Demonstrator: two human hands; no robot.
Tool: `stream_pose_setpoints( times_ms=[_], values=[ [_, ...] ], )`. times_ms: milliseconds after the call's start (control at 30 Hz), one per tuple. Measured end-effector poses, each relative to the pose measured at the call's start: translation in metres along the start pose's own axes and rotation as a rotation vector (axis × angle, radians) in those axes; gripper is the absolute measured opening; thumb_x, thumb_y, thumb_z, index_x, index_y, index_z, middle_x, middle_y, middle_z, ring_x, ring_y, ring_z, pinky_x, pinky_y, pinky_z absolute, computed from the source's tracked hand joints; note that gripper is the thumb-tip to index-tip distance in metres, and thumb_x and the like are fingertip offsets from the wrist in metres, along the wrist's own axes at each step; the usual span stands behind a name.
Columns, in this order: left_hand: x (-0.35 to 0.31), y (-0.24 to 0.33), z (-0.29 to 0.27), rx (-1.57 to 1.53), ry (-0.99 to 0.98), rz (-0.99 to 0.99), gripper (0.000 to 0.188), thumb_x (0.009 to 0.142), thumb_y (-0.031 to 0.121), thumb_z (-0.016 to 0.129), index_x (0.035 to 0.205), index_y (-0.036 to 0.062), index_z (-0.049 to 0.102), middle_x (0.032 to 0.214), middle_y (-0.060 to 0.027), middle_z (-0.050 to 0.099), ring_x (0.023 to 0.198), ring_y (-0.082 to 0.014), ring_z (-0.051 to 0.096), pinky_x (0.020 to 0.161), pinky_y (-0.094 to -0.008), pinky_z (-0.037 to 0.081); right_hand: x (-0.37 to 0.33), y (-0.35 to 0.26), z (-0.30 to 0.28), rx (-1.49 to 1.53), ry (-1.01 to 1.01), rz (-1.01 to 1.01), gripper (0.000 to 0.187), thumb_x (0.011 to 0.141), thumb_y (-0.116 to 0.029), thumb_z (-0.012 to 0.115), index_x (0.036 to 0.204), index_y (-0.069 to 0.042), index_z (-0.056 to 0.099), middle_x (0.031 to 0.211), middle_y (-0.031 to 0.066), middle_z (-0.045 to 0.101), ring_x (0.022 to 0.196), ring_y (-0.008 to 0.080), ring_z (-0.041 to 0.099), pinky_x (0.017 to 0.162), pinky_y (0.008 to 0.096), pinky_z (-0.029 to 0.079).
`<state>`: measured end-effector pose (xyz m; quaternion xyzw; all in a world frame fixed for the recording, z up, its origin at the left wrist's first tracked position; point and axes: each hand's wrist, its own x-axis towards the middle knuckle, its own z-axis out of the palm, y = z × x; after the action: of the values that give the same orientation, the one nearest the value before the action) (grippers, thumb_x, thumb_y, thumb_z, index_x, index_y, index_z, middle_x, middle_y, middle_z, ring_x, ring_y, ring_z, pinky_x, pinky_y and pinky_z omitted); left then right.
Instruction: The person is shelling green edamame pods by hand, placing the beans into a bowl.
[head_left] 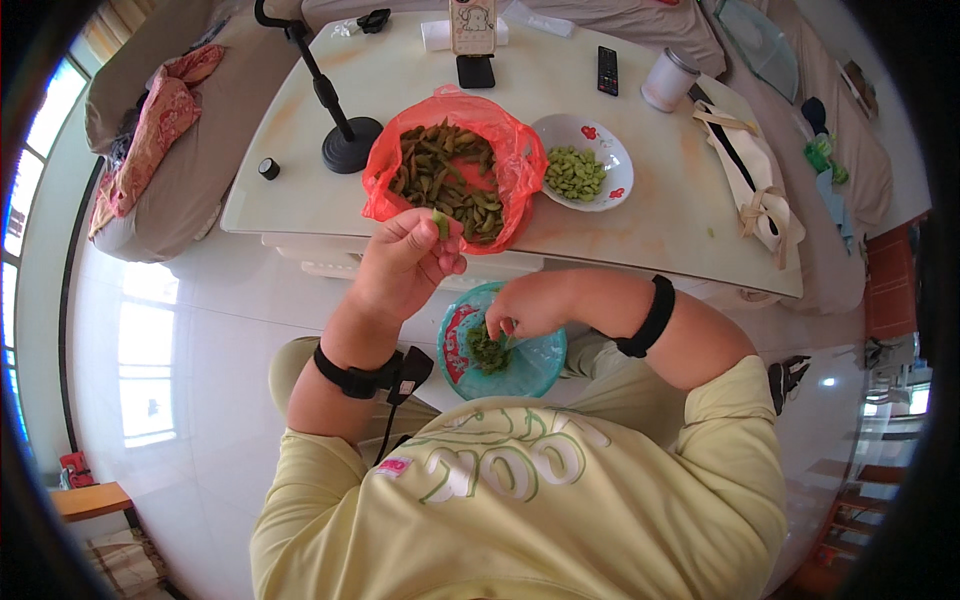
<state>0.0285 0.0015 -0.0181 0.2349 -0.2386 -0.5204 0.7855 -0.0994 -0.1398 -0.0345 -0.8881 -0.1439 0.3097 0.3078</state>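
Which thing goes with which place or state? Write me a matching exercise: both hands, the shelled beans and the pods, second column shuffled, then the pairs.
Things:
1. Left hand
2. Right hand
3. Shelled green beans
4. Bean pods

Places or states:
A. In the red plastic bag
B. At the blue basin
C. In the white bowl
D. Pinching a small green bean or pod

Pairs: 1-D, 2-B, 3-C, 4-A

Passable gap between white bowl [560, 130] and cream cloth [757, 172], black stand [352, 150] (round-based) left of red bag [515, 150]
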Motion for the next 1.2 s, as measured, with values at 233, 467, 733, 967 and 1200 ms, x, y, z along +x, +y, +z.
stream_pose_setpoints(
  times_ms=[233,467,733,967,1200],
  values=[
    [-0.003,-0.008,0.002,0.202,-0.008,-0.081,0.021,0.073,0.023,0.063,0.077,0.005,0.053,0.07,-0.0041,0.055,0.06,-0.0136,0.05,0.057,-0.0276,0.041,-0.034,-0.045,-0.054,0.461,0.709,0.031,0.021,0.073,-0.008,0.055,0.094,-0.006,0.057,0.079,0.0065,0.059,0.073,0.0174,0.056,0.063,0.0284,0.045],
    [-0.004,-0.014,0.009,0.241,-0.019,-0.051,0.025,0.072,0.024,0.063,0.084,0.0033,0.056,0.07,-0.0036,0.055,0.058,-0.0123,0.048,0.053,-0.0246,0.04,-0.022,-0.048,-0.042,0.37,0.877,-0.395,0.021,0.071,-0.001,0.059,0.092,-0.005,0.058,0.072,0.0047,0.053,0.063,0.0135,0.051,0.058,0.0247,0.041],
    [-0.004,-0.019,0.004,0.141,-0.028,-0.026,0.022,0.072,0.024,0.064,0.082,0.0046,0.058,0.069,-0.0028,0.054,0.056,-0.0102,0.045,0.051,-0.0228,0.035,-0.021,-0.049,-0.042,0.137,0.996,-0.41,0.024,0.07,-0.001,0.059,0.093,-0.006,0.058,0.068,0.0057,0.05,0.058,0.0167,0.049,0.054,0.0261,0.04],
    [0.0,-0.018,-0.003,-0.002,-0.065,-0.042,0.014,0.076,0.016,0.059,0.083,0.0041,0.058,0.078,-0.0058,0.058,0.068,-0.0143,0.054,0.058,-0.0256,0.044,-0.014,-0.052,-0.033,-0.011,1.106,-0.399,0.035,0.067,-0.001,0.062,0.101,-0.007,0.054,0.068,0.0063,0.05,0.058,0.0198,0.049,0.052,0.0287,0.04],
    [0.0,-0.018,0.006,0.092,0.086,-0.111,0.017,0.081,0.017,0.052,0.089,0.0019,0.053,0.08,-0.0081,0.057,0.067,-0.0147,0.054,0.057,-0.0246,0.044,-0.011,-0.05,-0.03,-0.004,1.253,-0.344,0.029,0.066,-0.003,0.065,0.093,-0.004,0.056,0.069,0.0069,0.051,0.058,0.0196,0.051,0.052,0.0281,0.042]
  ],
)
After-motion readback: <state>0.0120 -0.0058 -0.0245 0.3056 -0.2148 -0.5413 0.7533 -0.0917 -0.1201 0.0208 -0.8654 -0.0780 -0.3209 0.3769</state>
